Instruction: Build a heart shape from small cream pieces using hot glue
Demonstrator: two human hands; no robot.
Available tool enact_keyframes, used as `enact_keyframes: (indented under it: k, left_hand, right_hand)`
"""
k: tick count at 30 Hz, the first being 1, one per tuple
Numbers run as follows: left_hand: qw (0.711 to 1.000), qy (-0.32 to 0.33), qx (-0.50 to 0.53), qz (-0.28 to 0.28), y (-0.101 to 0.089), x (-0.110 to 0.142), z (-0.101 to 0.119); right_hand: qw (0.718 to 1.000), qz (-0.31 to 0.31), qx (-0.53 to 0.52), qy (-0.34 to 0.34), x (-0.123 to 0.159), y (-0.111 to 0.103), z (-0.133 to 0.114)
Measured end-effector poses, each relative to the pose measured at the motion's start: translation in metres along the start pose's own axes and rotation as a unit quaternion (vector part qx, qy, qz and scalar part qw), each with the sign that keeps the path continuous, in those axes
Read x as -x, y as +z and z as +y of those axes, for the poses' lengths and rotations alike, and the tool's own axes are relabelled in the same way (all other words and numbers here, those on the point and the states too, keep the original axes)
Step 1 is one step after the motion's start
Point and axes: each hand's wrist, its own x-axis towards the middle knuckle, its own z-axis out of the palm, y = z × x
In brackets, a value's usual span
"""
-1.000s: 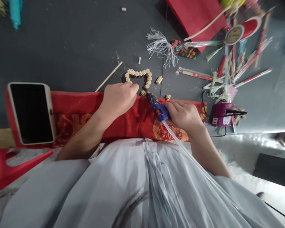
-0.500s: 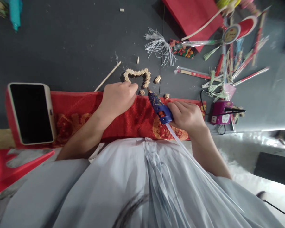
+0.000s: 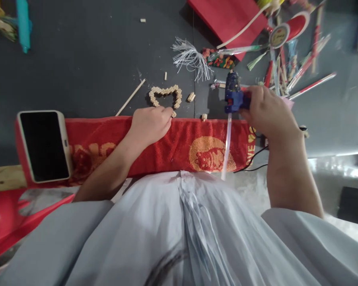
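Note:
My left hand (image 3: 153, 124) is closed, knuckles up, at the lower side of a heart-shaped outline of small pale stick pieces (image 3: 178, 95). It covers the outline's lower part, and what its fingertips grip is hidden. Against those fingertips sits a small pale stick bundle (image 3: 174, 114). To the right, my right hand (image 3: 267, 107) is wrapped around the handle of a blue hot glue gun (image 3: 233, 99). Its nozzle points away from me, and a clear glue stick (image 3: 227, 147) trails from its back end.
A red towel (image 3: 155, 159) lies along the table's near edge, with a phone-like device (image 3: 43, 145) on its left. More bundles (image 3: 191, 97) and a thin stick (image 3: 130, 97) lie nearby. White strings (image 3: 189, 57), a red sheet (image 3: 226, 20) and a ribbon spool (image 3: 279, 35) are at upper right.
My right hand has carried the glue gun up and right, away from the heart outline, and its nozzle now points straight away from me. My left hand stays beside the outline.

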Motion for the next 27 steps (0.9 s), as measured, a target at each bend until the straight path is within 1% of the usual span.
enact_keyframes:
  k: [3, 6, 8, 11, 12, 14, 16, 17, 19, 22, 24, 27]
  left_hand:
    - [1.0, 0.017, -0.006, 0.0, 0.003, -0.001, 0.0]
    - [1.0, 0.022, -0.015, 0.007, 0.004, -0.001, 0.0]
    - [0.999, 0.02, -0.025, 0.009, 0.004, 0.0, 0.002]
    - [0.999, 0.004, -0.038, 0.013, 0.003, 0.001, 0.005]
    - [0.999, -0.006, -0.042, 0.013, 0.003, 0.001, 0.007]
    - [0.998, -0.023, -0.049, 0.012, 0.002, 0.002, 0.01]
    - [0.998, -0.035, -0.053, 0.012, 0.002, 0.002, 0.013]
    - [0.998, -0.04, -0.055, 0.014, 0.002, 0.002, 0.015]
    - [0.997, -0.05, -0.059, 0.018, 0.002, 0.003, 0.018]
    - [0.996, -0.069, -0.062, 0.018, 0.004, 0.002, 0.023]
    - [0.994, -0.082, -0.066, 0.013, 0.004, 0.0, 0.026]
    - [0.993, -0.099, -0.071, 0.0, 0.005, -0.004, 0.032]
  right_hand:
    - [1.0, -0.016, -0.004, -0.013, -0.005, 0.008, 0.004]
    - [1.0, -0.014, -0.021, -0.003, -0.005, 0.008, 0.002]
    - [0.999, -0.012, -0.03, 0.019, -0.005, 0.0, -0.002]
    - [0.998, -0.009, -0.044, 0.039, -0.013, -0.024, -0.016]
    - [0.998, -0.008, -0.054, 0.024, -0.018, -0.032, -0.023]
    - [0.995, -0.02, -0.089, -0.037, -0.034, -0.046, -0.038]
    - [0.987, -0.045, -0.11, -0.105, -0.052, -0.053, -0.054]
    - [0.983, -0.048, -0.121, -0.133, -0.061, -0.053, -0.061]
    - [0.973, -0.033, -0.149, -0.176, -0.077, -0.047, -0.073]
    - [0.952, 0.003, -0.201, -0.232, -0.095, -0.03, -0.084]
    - [0.94, 0.017, -0.228, -0.255, -0.102, -0.019, -0.087]
    - [0.929, 0.016, -0.253, -0.271, -0.109, -0.01, -0.089]
